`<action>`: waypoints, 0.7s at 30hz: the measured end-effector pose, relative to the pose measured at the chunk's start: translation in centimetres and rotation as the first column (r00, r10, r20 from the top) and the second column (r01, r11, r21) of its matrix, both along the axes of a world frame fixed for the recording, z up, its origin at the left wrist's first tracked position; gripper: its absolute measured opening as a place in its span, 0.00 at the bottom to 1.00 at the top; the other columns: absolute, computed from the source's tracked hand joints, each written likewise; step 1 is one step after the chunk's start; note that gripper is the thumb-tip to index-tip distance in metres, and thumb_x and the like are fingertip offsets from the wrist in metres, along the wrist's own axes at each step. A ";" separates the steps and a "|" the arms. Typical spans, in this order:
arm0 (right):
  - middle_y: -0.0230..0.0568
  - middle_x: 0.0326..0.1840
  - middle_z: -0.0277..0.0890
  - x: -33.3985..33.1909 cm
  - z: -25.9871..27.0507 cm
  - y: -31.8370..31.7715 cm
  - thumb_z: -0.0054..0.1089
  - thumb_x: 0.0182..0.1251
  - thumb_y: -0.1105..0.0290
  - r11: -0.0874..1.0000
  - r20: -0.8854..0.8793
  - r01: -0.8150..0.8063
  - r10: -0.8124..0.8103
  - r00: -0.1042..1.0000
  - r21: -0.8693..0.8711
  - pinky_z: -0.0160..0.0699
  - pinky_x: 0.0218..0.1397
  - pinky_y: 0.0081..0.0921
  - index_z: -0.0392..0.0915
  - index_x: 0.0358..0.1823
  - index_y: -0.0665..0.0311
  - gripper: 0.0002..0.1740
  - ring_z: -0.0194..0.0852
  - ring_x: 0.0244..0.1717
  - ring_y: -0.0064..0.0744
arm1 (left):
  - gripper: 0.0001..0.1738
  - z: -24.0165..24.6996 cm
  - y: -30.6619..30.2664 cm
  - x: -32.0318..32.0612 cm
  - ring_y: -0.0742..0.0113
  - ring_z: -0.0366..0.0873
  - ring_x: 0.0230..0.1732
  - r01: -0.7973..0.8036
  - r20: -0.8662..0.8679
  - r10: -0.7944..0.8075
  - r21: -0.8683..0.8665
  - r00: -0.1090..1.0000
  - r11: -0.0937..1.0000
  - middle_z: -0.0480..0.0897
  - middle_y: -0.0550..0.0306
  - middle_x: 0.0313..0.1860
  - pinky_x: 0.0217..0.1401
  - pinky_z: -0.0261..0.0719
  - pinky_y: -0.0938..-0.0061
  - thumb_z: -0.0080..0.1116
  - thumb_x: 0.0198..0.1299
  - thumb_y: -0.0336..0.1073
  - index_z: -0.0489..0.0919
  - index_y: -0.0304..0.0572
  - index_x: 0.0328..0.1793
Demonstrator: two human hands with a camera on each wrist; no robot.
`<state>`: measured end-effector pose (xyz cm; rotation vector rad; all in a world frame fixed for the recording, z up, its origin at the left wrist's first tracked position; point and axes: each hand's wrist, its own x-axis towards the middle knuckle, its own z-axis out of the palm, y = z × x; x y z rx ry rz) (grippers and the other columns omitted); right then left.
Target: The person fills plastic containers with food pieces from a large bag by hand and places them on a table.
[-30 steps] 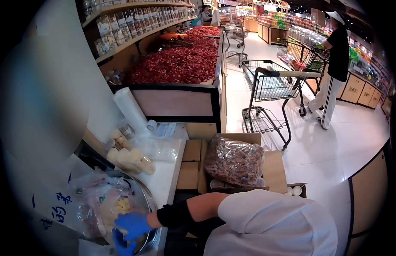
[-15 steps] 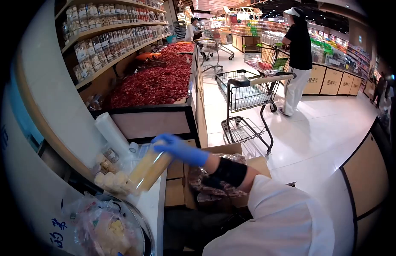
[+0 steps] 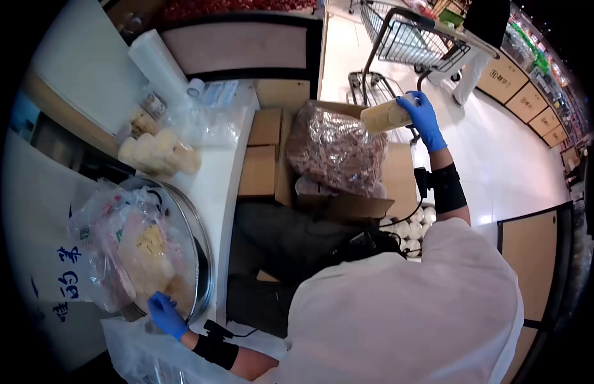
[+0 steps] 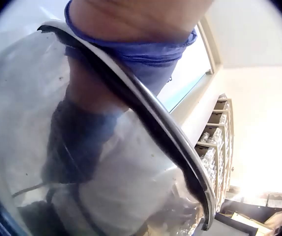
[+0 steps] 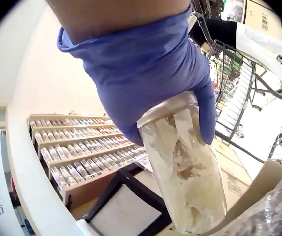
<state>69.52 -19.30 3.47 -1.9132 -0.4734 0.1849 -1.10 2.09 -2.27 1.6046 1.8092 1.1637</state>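
My right hand (image 3: 425,121), in a blue glove, holds a clear jar (image 3: 386,116) by its lidded end, out past an open cardboard box. Pale yellow, flaky pieces fill the jar (image 5: 185,177) in the right wrist view, where the gloved fingers (image 5: 206,115) wrap its capped top. Over the near rim of a metal basin (image 3: 198,224) is my left hand (image 3: 167,313), gloved in blue, with loosely bent fingers and nothing seen in them. A clear plastic bag (image 3: 111,243) with pale yellow pieces (image 3: 151,242) lies in the basin. The left wrist view shows mostly the basin's shiny rim (image 4: 150,105); the left fingers are hidden there.
Several filled jars (image 3: 159,152) lie on the white counter (image 3: 214,169) beside a plastic roll (image 3: 157,64) and tape (image 3: 195,87). A wrapped bag of brown pieces (image 3: 335,147) fills the cardboard box (image 3: 361,207). White-lidded jars (image 3: 412,230) stand below it. A cart (image 3: 406,38) is beyond.
My right hand has gone from the basin, up over the counter with the jar, and out to the right beyond the box. The head view has tilted down; my left hand now shows at the basin rim.
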 end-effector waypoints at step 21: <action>0.43 0.52 0.75 -13.1 6.3 19.4 0.74 0.56 0.57 0.740 0.230 -0.670 0.643 0.731 0.061 0.76 0.56 0.28 0.71 0.60 0.66 0.35 0.74 0.52 0.31 | 0.16 -0.8 0.3 -0.6 0.71 0.73 0.23 0.010 -0.071 -0.010 -0.002 0.997 1.000 0.77 0.57 0.27 0.29 0.72 0.74 0.56 0.68 0.42 0.75 0.37 0.33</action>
